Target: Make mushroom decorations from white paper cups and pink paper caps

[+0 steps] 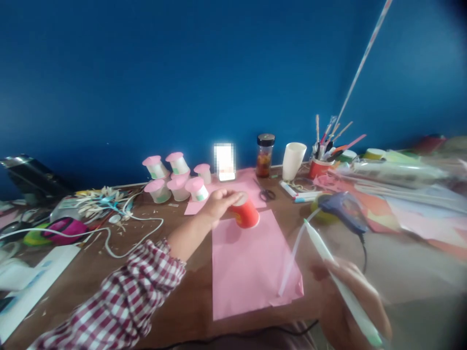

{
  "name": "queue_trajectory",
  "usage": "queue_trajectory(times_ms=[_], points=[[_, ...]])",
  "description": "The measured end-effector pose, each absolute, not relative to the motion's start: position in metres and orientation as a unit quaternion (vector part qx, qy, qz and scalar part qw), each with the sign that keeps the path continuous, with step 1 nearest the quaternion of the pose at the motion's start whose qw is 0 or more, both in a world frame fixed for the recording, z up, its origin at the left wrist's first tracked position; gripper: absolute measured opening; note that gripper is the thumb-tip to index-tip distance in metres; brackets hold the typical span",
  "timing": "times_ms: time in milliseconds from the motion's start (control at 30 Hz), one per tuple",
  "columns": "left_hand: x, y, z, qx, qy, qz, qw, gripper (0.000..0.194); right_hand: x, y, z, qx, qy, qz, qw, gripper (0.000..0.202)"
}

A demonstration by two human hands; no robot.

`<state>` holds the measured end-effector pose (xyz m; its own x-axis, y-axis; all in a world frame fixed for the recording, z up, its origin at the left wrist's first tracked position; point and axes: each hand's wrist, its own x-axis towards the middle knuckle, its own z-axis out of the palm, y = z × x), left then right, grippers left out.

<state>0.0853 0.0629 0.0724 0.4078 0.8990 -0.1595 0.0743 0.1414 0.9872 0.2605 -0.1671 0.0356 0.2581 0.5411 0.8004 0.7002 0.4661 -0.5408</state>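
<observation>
My left hand [222, 203] grips a red paper cup [247, 214] by its upper end, with the wide rim low over a pink sheet [251, 272]. At the lower right my right hand [355, 296] is closed around a white marker with green ends [328, 260], its green tip pointing up and left. A translucent stick [292, 260] lies across the sheet's right edge. Behind the cup, a second pink sheet [197, 208] carries a lit screen [225, 163] at its back.
White cups with pink tops [158, 190] stand back left. Scissors [267, 194], a jar [264, 158], a white cup [293, 160] and a red pen holder [320, 167] are behind. A glue gun [345, 210] lies right; a white cable [109, 243] and scraps lie left.
</observation>
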Motion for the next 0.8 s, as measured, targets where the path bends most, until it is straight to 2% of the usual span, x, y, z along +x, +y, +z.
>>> queue_trajectory(times_ms=[233,433,700,800], points=[[0.120,0.053,0.048,0.616,0.442,0.304,0.577,0.032,0.263,-0.188,0.023,-0.560,-0.576,-0.118,0.584,0.049],[0.119,0.049,0.040,0.643,0.446,0.304,0.544,0.040,0.270,-0.183,0.014,-0.545,-0.599,-0.139,0.570,0.040],[0.106,0.045,0.040,0.652,0.435,0.335,0.523,0.055,0.270,-0.153,0.039,-0.549,-0.596,-0.115,0.575,0.029],[0.085,0.044,0.039,0.654,0.455,0.362,0.483,0.054,0.272,-0.144,0.047,-0.563,-0.627,-0.087,0.530,0.023]])
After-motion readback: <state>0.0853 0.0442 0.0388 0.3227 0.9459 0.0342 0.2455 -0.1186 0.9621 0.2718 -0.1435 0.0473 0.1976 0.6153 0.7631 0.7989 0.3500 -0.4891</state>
